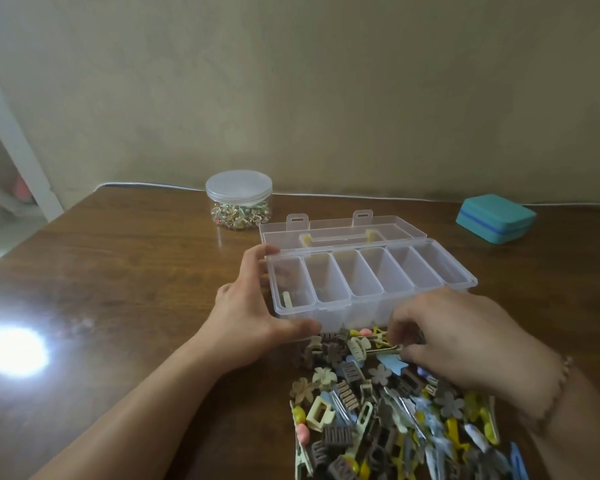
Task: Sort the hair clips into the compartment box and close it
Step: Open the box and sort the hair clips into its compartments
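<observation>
Glare from a lamp point(13, 349) sits on the left of the brown table point(118, 271). Farther back there's a round clear jar point(239, 199) with a lid, full of little colourful bits. Left hand point(253, 303) is spread against the left end of the clear compartment box point(371, 275), fingers on the far corner, thumb along the near side. Box lid point(343, 228) is flipped open behind it, and one pale clip point(287, 299) lies in the leftmost compartment. Right hand point(461, 337) is curled over the far edge of the hair clip pile point(395, 410), just in front of the box, fingertips pinching at a yellowish clip point(381, 344), though I can't really tell how firm the grip is. Teal case point(496, 218) sits closed at the far right.
</observation>
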